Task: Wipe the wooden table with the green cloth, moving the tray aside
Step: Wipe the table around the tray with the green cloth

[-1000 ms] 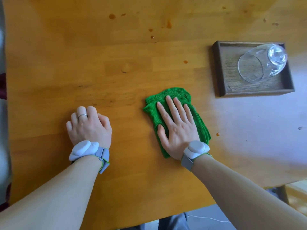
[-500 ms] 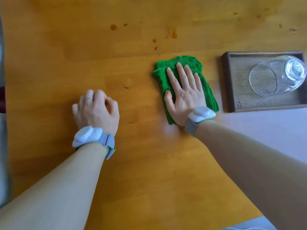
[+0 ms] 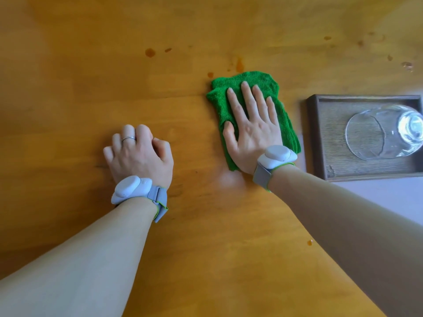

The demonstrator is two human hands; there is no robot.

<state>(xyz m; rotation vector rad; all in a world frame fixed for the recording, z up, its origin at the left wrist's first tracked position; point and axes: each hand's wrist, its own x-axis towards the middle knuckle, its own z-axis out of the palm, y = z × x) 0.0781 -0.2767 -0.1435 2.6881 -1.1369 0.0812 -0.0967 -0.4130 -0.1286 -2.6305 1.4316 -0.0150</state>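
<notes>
Pressing flat, the right hand (image 3: 250,133) is spreading its open grip over the green cloth (image 3: 249,88) toward spots (image 3: 239,64) on the desk (image 3: 91,65), while the curled left hand (image 3: 139,154) is bracing, holding nothing.

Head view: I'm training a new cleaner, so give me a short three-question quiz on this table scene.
1. True or false: the right hand lies flat on the green cloth.
2. What lies in the tray? A) a glass on its side B) a plate C) a spoon
3. Fill in: the left hand is curled into a loose ____ on the table.

Key: 1 true; 2 A; 3 fist
</notes>
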